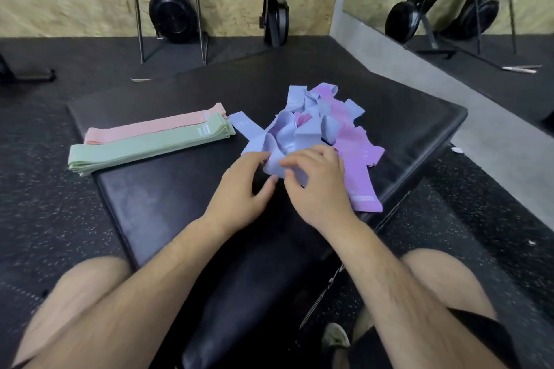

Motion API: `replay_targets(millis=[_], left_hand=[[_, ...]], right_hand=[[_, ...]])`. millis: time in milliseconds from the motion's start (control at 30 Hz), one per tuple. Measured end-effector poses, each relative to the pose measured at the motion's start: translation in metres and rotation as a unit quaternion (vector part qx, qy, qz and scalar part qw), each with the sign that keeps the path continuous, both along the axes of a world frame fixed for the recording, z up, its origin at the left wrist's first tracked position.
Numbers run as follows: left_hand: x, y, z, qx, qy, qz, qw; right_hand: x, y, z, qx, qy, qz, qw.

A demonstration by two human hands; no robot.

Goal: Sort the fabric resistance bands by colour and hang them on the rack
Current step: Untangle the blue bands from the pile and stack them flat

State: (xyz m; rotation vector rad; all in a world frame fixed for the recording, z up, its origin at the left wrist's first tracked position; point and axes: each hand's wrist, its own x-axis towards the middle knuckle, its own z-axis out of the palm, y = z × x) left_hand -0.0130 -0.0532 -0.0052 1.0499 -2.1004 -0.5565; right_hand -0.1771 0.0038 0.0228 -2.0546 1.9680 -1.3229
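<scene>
Two hands — left hand, right hand — both pinch a blue band at the near edge of the pile; green stack lies apart.

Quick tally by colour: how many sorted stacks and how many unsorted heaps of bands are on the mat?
Pink stack: 1
Green stack: 1
Mixed blue and purple heap: 1
Total: 3

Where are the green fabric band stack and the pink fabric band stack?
Green fabric band stack point(150, 145): head view, middle of top band.
Pink fabric band stack point(156, 124): head view, middle of top band.
</scene>
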Motion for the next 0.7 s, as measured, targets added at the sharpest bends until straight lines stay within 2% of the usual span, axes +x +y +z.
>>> replay_targets(millis=[67,167,267,367,467,567,700], left_hand=[[0.004,0.02,0.002,0.073,0.072,-0.008,0.995],[0.014,0.046,0.01,0.128,0.126,-0.021,0.983],[0.027,0.066,0.014,0.164,0.182,-0.028,0.969],[0.038,0.083,0.009,0.22,0.264,0.002,0.939],[0.049,0.091,0.007,0.247,0.314,-0.003,0.917],[0.061,0.091,0.011,0.275,0.333,0.0,0.902],[0.072,0.091,0.007,0.298,0.324,0.004,0.898]], right_hand=[[0.0,0.008,0.008,0.03,-0.113,0.07,0.991],[0.005,0.018,0.017,0.089,-0.203,0.128,0.967],[0.01,0.025,0.022,0.149,-0.324,0.17,0.919],[0.018,0.035,0.025,0.183,-0.413,0.221,0.864],[0.024,0.045,0.024,0.208,-0.412,0.253,0.85],[0.029,0.053,0.022,0.228,-0.309,0.241,0.891],[0.035,0.058,0.016,0.249,-0.262,0.247,0.899]])
